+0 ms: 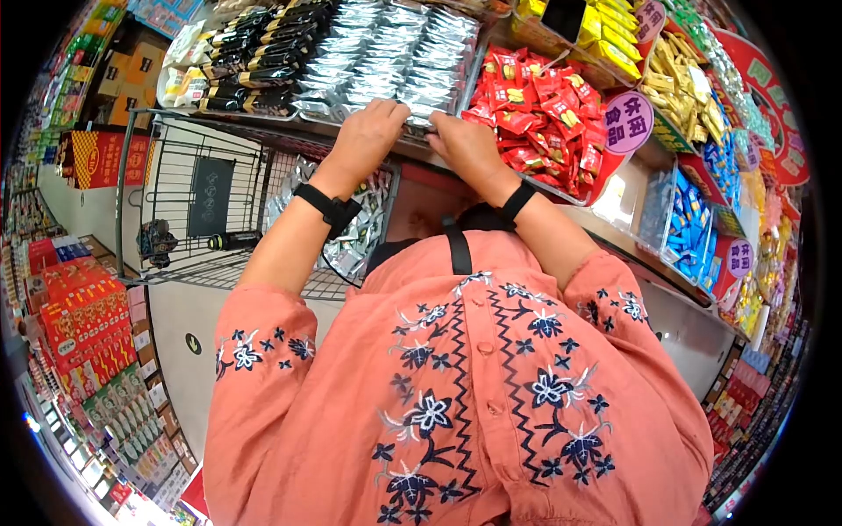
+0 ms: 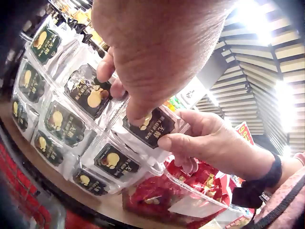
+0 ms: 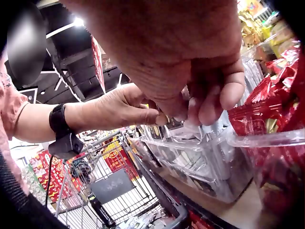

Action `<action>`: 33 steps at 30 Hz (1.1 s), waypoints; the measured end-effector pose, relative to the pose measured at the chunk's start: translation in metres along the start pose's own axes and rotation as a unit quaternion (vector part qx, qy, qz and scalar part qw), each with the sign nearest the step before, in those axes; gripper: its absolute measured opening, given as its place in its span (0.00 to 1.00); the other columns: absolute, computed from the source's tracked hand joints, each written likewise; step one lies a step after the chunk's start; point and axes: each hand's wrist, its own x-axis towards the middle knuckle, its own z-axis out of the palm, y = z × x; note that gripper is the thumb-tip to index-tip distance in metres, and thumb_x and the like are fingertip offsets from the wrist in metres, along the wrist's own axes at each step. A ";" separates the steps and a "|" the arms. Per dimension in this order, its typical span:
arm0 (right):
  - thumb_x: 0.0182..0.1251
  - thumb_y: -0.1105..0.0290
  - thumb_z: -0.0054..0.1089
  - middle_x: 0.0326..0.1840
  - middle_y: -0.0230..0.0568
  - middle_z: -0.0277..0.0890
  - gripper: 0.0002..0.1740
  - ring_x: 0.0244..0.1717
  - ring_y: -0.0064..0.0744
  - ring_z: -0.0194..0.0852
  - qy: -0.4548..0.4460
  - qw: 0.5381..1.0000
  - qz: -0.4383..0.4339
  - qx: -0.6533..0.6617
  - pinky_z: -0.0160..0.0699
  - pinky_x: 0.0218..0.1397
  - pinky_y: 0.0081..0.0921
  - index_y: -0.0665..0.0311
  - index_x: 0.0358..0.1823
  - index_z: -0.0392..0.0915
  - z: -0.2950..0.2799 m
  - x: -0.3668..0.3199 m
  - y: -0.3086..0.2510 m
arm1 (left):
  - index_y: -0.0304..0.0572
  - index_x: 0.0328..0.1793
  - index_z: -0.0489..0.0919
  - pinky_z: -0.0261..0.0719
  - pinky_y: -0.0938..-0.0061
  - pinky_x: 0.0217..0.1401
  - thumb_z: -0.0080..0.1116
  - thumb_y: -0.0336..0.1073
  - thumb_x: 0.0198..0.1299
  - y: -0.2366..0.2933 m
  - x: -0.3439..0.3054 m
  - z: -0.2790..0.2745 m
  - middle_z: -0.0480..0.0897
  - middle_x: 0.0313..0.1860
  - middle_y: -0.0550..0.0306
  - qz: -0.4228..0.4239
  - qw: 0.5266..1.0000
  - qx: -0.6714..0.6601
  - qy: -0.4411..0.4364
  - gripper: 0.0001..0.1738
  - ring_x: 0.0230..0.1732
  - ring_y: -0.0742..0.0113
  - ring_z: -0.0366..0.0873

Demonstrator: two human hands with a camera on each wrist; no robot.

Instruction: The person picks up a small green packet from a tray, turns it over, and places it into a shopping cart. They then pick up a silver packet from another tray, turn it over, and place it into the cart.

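Note:
Both hands meet at the front right corner of a clear bin (image 2: pixel 159 168) filled with silver snack packets (image 1: pixel 377 53). My right hand (image 1: pixel 469 149) pinches one silver packet with a black label (image 2: pixel 164 125) at its right end, thumb in front and fingers behind. On the same packet's other end lies the thumb of my left hand (image 1: pixel 373 140), the left fingers curled behind the top edge. That packet is at the bin's rim, label facing outward. In the right wrist view, the right hand (image 3: pixel 209 90) mostly hides the packet.
A shopping cart (image 1: pixel 189 131) stands at left, with silver packets (image 1: pixel 351 241) in its near end. Red packets (image 1: pixel 535 105) fill the bin to the right; blue packets (image 1: pixel 690 215) lie further right. Black and gold packets (image 1: pixel 263 53) are at the back left.

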 end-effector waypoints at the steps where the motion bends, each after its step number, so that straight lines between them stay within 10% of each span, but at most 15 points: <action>1: 0.65 0.64 0.66 0.29 0.44 0.82 0.12 0.31 0.51 0.84 0.002 1.000 0.000 0.000 0.79 0.30 0.46 0.59 0.42 0.72 0.001 0.000 0.001 | 0.47 0.51 0.77 0.81 0.62 0.46 0.65 0.30 0.58 -0.001 0.001 0.000 0.79 0.41 0.56 0.001 1.000 0.001 0.000 0.15 0.48 0.53 0.80; 33: 0.67 0.66 0.64 0.26 0.47 0.80 0.10 0.29 0.53 0.82 -0.022 0.999 -0.043 -0.014 0.77 0.29 0.47 0.61 0.41 0.72 0.015 -0.010 0.008 | 0.44 0.47 0.77 0.81 0.62 0.45 0.58 0.32 0.59 0.006 -0.005 0.003 0.77 0.42 0.55 0.017 0.994 0.072 -0.082 0.10 0.49 0.54 0.79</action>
